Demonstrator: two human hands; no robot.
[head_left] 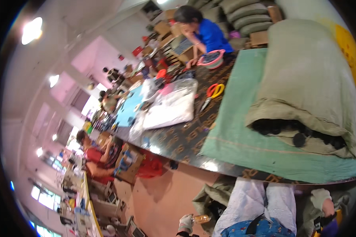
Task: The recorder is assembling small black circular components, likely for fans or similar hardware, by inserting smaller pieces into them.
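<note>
At the lower edge, my left hand [185, 223], in a pale glove, is closed around a small clear bottle or jar [201, 219] of amber colour. My right hand [321, 198], also gloved, hangs at my right side by a grey-green sack [306, 221]; its fingers are too unclear to read. On the table before me lies a big, full grey-green woven sack [308, 71]. Dark round pieces [299, 139] show in its open mouth. A green woven sheet [233, 138] is spread beneath it.
Scissors [213, 94] with red and yellow handles lie on the dark table [178, 144], beside a clear bag of white material [172, 106]. A co-worker in blue [211, 33] leans near a pink basket [211, 60]. Another sack [215, 197] stands by my left leg.
</note>
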